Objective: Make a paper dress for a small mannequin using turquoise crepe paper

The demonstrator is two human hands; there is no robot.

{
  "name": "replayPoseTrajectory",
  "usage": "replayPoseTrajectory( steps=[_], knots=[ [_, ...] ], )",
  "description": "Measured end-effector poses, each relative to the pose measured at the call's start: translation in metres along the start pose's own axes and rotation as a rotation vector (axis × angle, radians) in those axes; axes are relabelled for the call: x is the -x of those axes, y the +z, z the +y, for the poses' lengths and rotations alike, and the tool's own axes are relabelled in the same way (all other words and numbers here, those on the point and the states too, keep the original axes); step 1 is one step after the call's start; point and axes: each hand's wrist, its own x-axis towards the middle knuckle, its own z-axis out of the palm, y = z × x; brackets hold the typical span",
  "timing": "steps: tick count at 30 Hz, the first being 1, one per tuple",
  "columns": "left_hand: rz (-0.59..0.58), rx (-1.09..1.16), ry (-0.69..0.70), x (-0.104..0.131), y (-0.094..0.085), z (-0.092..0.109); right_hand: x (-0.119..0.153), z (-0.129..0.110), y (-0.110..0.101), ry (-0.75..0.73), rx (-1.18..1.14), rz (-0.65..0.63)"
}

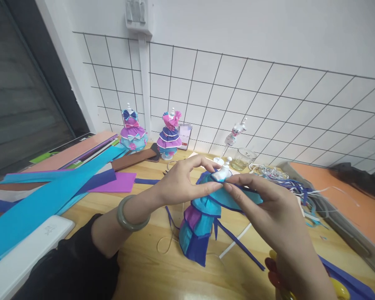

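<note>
Handwork on a small dressed mannequin, close view over the desk (140, 268), from left to right. Left hand (178, 179), with thumb in front and fingers behind, clamped on the neckline of the layered dress (192, 221). White mannequin neck (226, 168) just above the grip, mid-desk, well short of the back edge. Right hand (265, 204) with thumb and forefinger together on the same neckline, just beside the left thumb; edged blue piece (229, 198) flared out beneath, its fastening impossible to tell. For a clean fit, probably best to steady with the left, smooth with the right in short light pinches, and spare the lower tiers any pull.

Around, again from the left: blue strip (50, 200) and purple sheet (125, 183) spread toward the desk's left edge, with a white case (50, 237) nearer the front corner. Along the back edge, two finished-looking mannequins (133, 131), a phone (184, 135), a patterned mannequin (236, 133) and a glass (244, 158). At right, tangled ribbons (273, 171) beside a grey tray (350, 233). Likely hindrances: loose dark ribbon (240, 246) beside the skirt, easily snagged, and a yellow-handled object (339, 287), partly hidden under the right forearm.
</note>
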Motion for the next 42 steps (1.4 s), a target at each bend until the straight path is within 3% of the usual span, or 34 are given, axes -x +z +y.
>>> replayPoseTrajectory(
  steps=[8, 15, 20, 26, 32, 42],
  knots=[
    [0.091, -0.131, 0.011, 0.001, 0.007, 0.007, -0.001, -0.001, 0.000, 0.015, 0.009, -0.002],
    [0.159, -0.051, -0.127, 0.002, 0.013, 0.008, 0.000, 0.001, 0.005, 0.078, -0.005, 0.016],
    [0.175, -0.041, -0.174, 0.001, 0.013, 0.009, -0.001, 0.004, 0.009, 0.123, -0.011, 0.100],
    [0.184, -0.081, -0.176, 0.003, 0.014, 0.006, -0.001, 0.002, 0.007, 0.121, -0.009, -0.009],
    [0.186, -0.110, -0.110, 0.002, 0.015, 0.008, 0.000, -0.001, 0.005, 0.093, 0.003, -0.017],
    [0.152, -0.088, -0.151, 0.002, 0.012, 0.007, -0.002, 0.003, 0.004, 0.087, -0.091, -0.087]
  ],
)
